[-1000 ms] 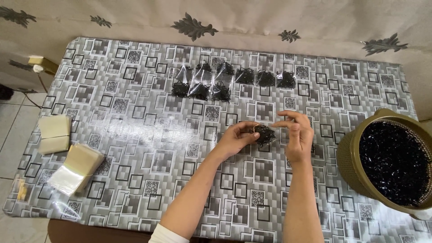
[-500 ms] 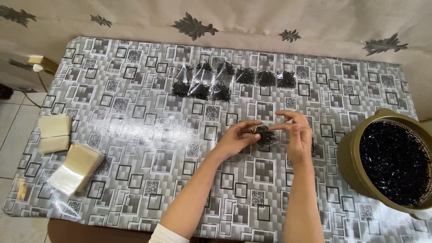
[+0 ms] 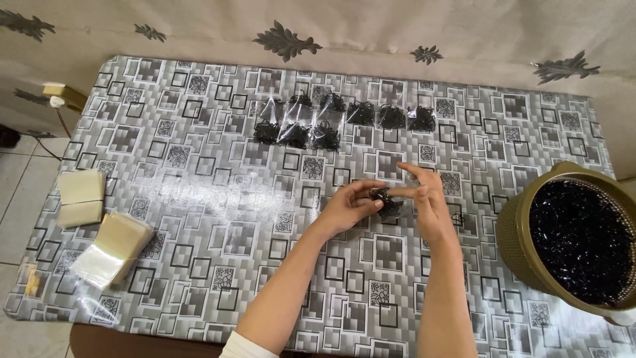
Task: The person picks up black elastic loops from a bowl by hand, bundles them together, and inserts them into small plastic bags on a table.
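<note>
Small clear bag (image 3: 385, 201) of black pieces sits mid-counter, pinched between left hand (image 3: 351, 204) and right hand (image 3: 424, 199); both grips stay clamped on it, position unchanged, right fingers now spread wider; filled clear packets (image 3: 338, 119) lie in two rows beyond; empty sleeves (image 3: 109, 246) stack at left; olive basket (image 3: 570, 238) of black pieces stands right; counter (image 3: 199, 199) carries grey square-patterned cloth; tiled floor beyond.
</note>
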